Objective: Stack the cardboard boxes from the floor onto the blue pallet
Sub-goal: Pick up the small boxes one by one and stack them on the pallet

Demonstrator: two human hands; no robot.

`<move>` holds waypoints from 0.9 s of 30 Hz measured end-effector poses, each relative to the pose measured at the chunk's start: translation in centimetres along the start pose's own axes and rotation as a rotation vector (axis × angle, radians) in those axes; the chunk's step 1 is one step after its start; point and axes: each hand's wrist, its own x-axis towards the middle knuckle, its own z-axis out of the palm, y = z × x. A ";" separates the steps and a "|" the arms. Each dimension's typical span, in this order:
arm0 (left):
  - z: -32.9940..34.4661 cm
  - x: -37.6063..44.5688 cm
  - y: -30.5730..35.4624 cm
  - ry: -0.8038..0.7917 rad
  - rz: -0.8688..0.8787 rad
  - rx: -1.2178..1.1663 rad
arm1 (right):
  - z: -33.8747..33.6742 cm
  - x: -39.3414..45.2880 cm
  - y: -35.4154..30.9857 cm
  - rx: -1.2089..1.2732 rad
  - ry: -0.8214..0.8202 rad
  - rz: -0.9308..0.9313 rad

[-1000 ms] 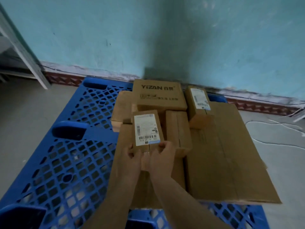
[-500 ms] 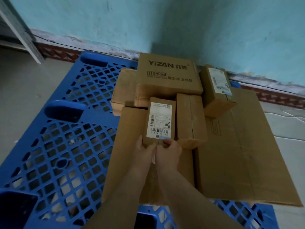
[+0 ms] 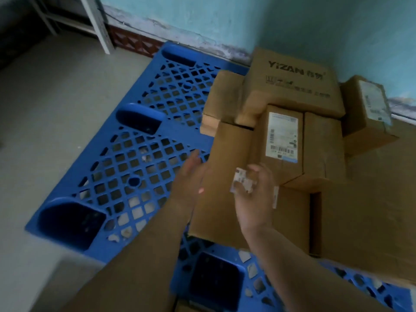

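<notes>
Blue pallet (image 3: 126, 167) lies on the floor (image 3: 45, 113) against a turquoise wall (image 3: 225, 16); its lattice top is exposed on the left, w/ cardboard boxes stacked on the right half.

Stack layout:
- Bottom layer: long flat box (image 3: 225, 176) at centre, large flat box (image 3: 371, 210) to its right, touching side by side.
- Labelled box (image 3: 281, 140), w/ white barcode label on top, rests on the bottom layer at centre. Plain box (image 3: 324, 149) sits just beside it on the right, touching.
- YIZAN box (image 3: 292, 86), printed lettering on top, is at the far side, near the wall. A smaller plain box (image 3: 225, 97) sits at its left.
- Far-right box (image 3: 369, 113), w/ white label, sits tilted at the far right.

Hands:
- Left hand (image 3: 189, 176): fingers straight, relaxed, holding nothing; positioned at the left edge of the long flat box. Contact w/ the box cannot be confirmed (motion blur).
- Right hand (image 3: 254, 194): above the long flat box, just near of the labelled box, fingers curled round a small white paper scrap (image 3: 242, 183). Not touching the labelled box.

White metal frame legs (image 3: 96, 23) stand at far left by the wall.
</notes>
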 end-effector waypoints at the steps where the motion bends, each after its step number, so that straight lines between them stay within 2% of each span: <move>1: -2.4 -0.2 -0.4 0.078 0.005 -0.006 | 1.1 -1.0 -0.2 -0.019 -0.058 -0.034; 5: -12.3 -2.2 -2.6 0.309 -0.024 0.025 | 7.1 -5.3 -1.1 0.010 -0.384 0.000; 9: -20.1 -6.0 -6.3 0.443 -0.042 -0.017 | 13.2 -10.1 -1.2 -0.100 -0.762 0.036; 13: -26.0 -9.4 -11.8 0.544 -0.086 -0.077 | 17.6 -15.2 0.1 -0.227 -1.004 0.050; 16: -29.3 -11.2 -16.7 0.631 -0.170 -0.087 | 20.2 -18.9 2.2 -0.302 -1.088 0.081; 20: -32.0 -12.9 -23.9 0.583 -0.257 -0.049 | 23.3 -23.7 6.3 -0.486 -1.140 0.082; 24: -33.5 -14.9 -30.8 0.569 -0.392 0.204 | 25.4 -27.5 10.7 -0.667 -1.181 0.230; 27: -33.8 -16.2 -34.8 0.566 -0.494 0.189 | 25.9 -29.2 14.0 -0.743 -1.140 0.329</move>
